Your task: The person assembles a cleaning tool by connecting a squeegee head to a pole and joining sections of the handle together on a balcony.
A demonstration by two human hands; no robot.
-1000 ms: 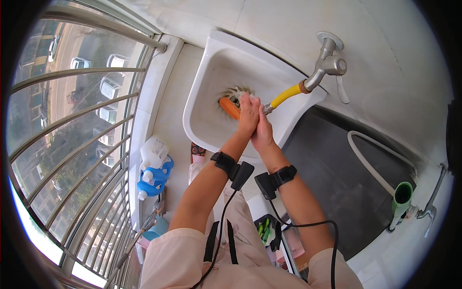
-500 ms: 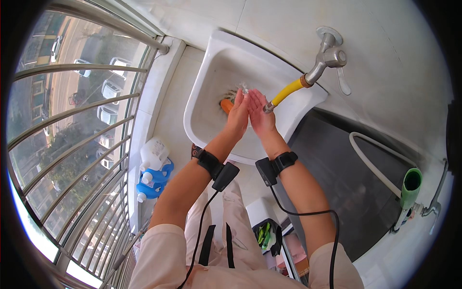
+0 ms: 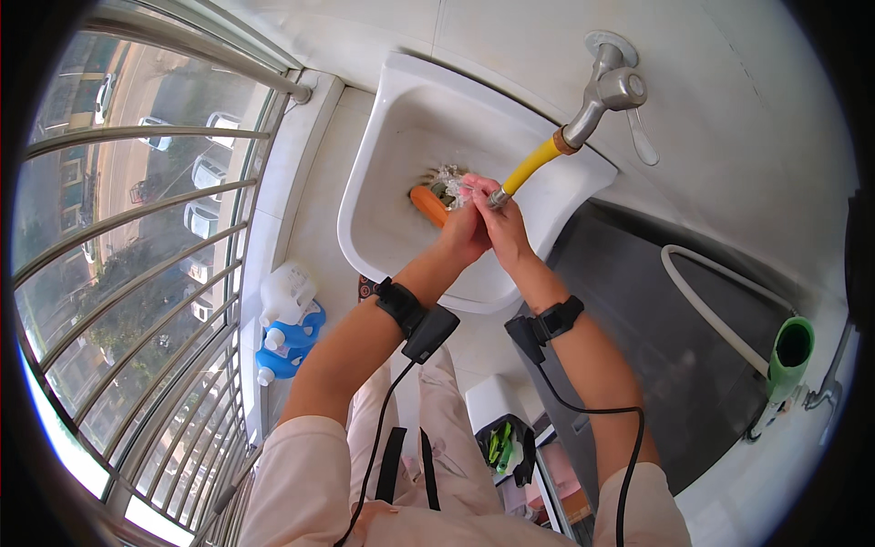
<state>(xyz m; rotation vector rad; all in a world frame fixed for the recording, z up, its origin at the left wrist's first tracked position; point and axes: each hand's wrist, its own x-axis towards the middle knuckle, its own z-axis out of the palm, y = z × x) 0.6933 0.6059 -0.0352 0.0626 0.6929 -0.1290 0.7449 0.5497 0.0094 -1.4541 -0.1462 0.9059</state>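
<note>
My left hand (image 3: 464, 232) and my right hand (image 3: 506, 230) are pressed together over the white sink (image 3: 360, 196). The right hand's fingers bend over the left hand, whose own fingers are partly hidden behind them and the water. Right at the fingers is the metal nozzle (image 3: 498, 198) of a short yellow hose (image 3: 533, 169), fitted to a metal wall tap (image 3: 606, 96). Water (image 3: 448, 182) splashes off beyond the hands. In the basin below lies an orange elongated thing (image 3: 426, 204), partly covered by my left hand and the splash; its kind is unclear.
Barred windows (image 3: 146, 228) run along the left. White and blue jugs (image 3: 290, 319) stand by the window wall. On the right is a dark grey panel (image 3: 638, 365), with a pale hose (image 3: 715, 310) and a green tube-shaped holder (image 3: 789, 351). Cables (image 3: 592, 409) hang from both wrist straps.
My hands, side by side with fingers stretched before, have drawn back toward me and folded together at the nozzle. The splash is larger, and more of the orange thing shows.
</note>
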